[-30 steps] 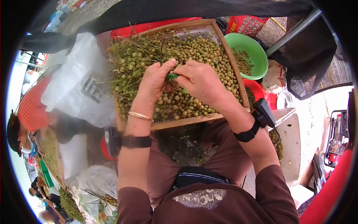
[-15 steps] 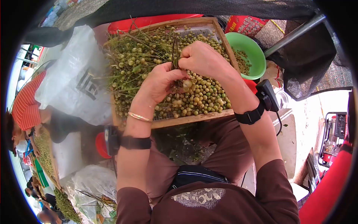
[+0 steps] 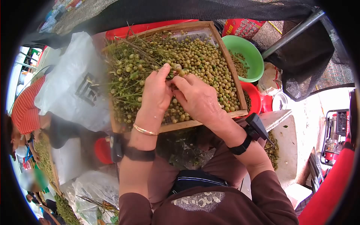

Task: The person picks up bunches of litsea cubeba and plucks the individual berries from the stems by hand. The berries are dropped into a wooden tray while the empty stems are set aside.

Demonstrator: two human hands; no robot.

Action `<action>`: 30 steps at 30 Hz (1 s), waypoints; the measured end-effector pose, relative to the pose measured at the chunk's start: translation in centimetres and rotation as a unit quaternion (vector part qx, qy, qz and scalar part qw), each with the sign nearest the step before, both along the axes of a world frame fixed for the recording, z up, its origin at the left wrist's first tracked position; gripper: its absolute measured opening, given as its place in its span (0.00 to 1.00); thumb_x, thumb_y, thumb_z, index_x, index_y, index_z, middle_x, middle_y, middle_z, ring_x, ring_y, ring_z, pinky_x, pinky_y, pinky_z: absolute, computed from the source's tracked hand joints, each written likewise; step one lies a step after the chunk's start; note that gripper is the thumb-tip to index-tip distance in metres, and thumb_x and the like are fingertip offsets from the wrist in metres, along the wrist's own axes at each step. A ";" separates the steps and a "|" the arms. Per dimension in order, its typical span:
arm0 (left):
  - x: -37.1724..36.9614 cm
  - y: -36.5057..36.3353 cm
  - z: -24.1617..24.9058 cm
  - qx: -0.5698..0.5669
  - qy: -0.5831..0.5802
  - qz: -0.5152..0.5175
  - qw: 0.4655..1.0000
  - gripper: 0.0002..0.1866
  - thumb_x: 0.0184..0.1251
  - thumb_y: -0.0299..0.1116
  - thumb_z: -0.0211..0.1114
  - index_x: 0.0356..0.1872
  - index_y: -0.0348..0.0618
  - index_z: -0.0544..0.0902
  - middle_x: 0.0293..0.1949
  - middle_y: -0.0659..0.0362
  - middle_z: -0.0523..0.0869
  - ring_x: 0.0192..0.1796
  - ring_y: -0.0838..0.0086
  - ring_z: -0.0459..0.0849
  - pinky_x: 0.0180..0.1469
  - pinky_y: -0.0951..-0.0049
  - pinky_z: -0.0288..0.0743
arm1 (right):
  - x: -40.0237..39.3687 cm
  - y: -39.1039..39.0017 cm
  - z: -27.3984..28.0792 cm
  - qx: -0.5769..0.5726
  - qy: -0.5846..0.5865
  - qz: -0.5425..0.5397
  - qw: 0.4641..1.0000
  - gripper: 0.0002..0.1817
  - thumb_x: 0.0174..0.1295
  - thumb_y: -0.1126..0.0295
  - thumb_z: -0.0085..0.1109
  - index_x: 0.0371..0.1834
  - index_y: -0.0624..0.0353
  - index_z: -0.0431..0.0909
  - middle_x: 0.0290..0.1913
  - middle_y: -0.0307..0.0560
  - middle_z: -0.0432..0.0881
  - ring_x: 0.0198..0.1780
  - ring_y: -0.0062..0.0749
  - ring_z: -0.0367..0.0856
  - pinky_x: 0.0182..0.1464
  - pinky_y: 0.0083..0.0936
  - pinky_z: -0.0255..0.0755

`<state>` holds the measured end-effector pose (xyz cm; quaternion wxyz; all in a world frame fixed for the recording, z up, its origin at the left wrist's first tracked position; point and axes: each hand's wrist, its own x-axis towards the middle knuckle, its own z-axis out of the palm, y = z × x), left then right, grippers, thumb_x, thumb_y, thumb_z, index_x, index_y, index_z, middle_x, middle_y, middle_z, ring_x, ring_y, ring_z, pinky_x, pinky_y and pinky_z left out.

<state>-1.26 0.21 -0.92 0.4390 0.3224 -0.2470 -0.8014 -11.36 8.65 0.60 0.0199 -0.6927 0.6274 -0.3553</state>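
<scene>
A wooden-framed mesh tray (image 3: 234, 80) lies before me, heaped with small round yellow-green fruits (image 3: 210, 71) on its right side. On its left side is a tangle of thin fruiting stems (image 3: 129, 75). Above the tray, my left hand (image 3: 154, 92) is closed on a fruit stem (image 3: 173, 68), its thumb pointing up. My right hand (image 3: 198, 95) meets it, fingers bent and pinched against the same stem, just below a pale fruit cluster. The fingertips of both hands partly cover what lies between them.
Right of the tray stand a green basin (image 3: 257, 62) with some fruits and a red basin (image 3: 255, 96). A white plastic bag (image 3: 67, 75) hangs at left, beside a person in a striped top (image 3: 28, 105). A metal pole (image 3: 292, 33) slants at upper right.
My right hand has come down from above the left hand to beside it, its forearm lower. The long stem bundle that stood upright between the hands now leans toward the upper left.
</scene>
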 end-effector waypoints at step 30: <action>-0.2 1.5 3.1 -0.022 0.056 -0.001 0.998 0.13 0.71 0.36 0.44 0.43 0.38 0.72 0.47 0.46 0.78 0.50 0.60 0.79 0.52 0.63 0.74 | -1.5 0.8 -2.0 -0.006 -0.247 0.072 0.966 0.03 0.51 0.75 0.53 0.28 0.61 0.72 0.22 0.48 0.76 0.23 0.37 0.77 0.21 0.27 0.69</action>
